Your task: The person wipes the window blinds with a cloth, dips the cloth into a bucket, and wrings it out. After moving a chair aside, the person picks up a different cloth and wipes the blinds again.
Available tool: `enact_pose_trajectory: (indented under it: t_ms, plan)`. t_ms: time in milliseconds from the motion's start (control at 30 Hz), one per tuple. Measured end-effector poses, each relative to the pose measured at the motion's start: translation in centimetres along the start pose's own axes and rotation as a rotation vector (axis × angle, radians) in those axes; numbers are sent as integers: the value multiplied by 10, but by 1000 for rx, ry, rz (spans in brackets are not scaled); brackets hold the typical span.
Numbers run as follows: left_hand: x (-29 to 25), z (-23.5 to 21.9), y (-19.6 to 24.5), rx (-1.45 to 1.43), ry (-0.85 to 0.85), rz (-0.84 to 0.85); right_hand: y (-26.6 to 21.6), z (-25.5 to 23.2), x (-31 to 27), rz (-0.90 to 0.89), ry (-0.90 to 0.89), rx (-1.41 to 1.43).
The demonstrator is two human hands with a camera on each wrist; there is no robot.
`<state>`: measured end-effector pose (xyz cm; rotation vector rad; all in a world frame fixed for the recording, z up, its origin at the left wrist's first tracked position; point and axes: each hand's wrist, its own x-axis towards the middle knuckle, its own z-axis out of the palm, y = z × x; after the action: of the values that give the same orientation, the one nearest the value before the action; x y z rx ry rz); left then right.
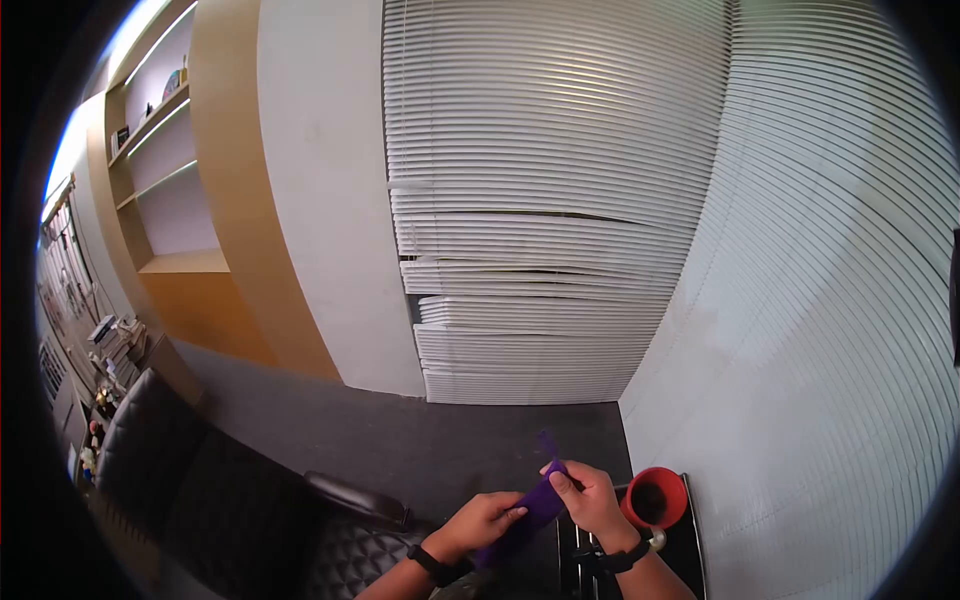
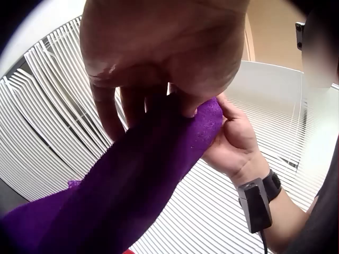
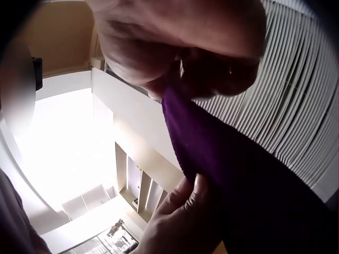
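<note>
A strip of purple cloth (image 1: 540, 505) is stretched between the two hands, low in the head view. My left hand (image 1: 485, 522) pinches it part-way along, thumb on top. Higher up, my right hand (image 1: 592, 500) grips it near its upper end, and a thin purple bit sticks up past the fingers. From the left wrist, the cloth (image 2: 132, 169) hangs in a long band below the left hand (image 2: 164, 53), with the right hand (image 2: 233, 140) behind it. The right wrist view shows the cloth (image 3: 212, 137) narrowing to a tip at the right hand's fingers.
A red container (image 1: 674, 486), dark inside, stands on a black surface just right of the right hand. To the left is a black padded chair (image 1: 200, 480) with an armrest (image 1: 355, 497). White blinds (image 1: 560, 120) cover the windows ahead and to the right.
</note>
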<state>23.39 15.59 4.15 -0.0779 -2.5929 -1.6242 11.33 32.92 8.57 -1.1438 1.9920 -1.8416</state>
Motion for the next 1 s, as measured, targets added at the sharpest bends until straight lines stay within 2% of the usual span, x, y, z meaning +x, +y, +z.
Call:
enact_pose_trajectory:
  t_ms: [100, 167, 233, 367, 433, 467, 533, 633, 700, 767, 833, 900, 967, 1000]
  plan:
    - [44, -52, -33, 14, 59, 27, 27, 18, 66, 43, -8, 65]
    - [67, -89, -40, -79, 198, 193, 41, 27, 109, 85, -41, 90]
    - [87, -130, -47, -111, 169, 176, 52, 28, 151, 191, -150, 127]
    - [128, -190, -59, -111, 106, 168, 60, 35, 218, 216, -197, 22]
    - [144, -206, -74, -8, 108, 172, 61, 43, 245, 64, -153, 82]
    - [150, -213, -82, 93, 107, 163, 60, 48, 258, 50, -160, 80]
    - [163, -226, -96, 96, 176, 186, 63, 56, 282, 123, -235, 328]
    - [182, -242, -113, 97, 296, 210, 96, 60, 311, 170, -324, 475]
    - [195, -259, -124, 111, 359, 221, 115, 66, 332, 160, -281, 444]
    - [211, -277, -130, 284, 287, 180, 135, 68, 357, 71, -230, 308]
    - [228, -287, -134, 249, 283, 117, 148, 63, 384, 17, -206, 250]
    - [250, -301, -140, 333, 221, 54, 151, 51, 412, -89, -147, 221]
    - [276, -316, -157, 361, 219, 71, 157, 32, 442, -113, -125, 155]
    - [291, -324, -164, 375, 139, 37, 161, 22, 460, -122, -99, 90]
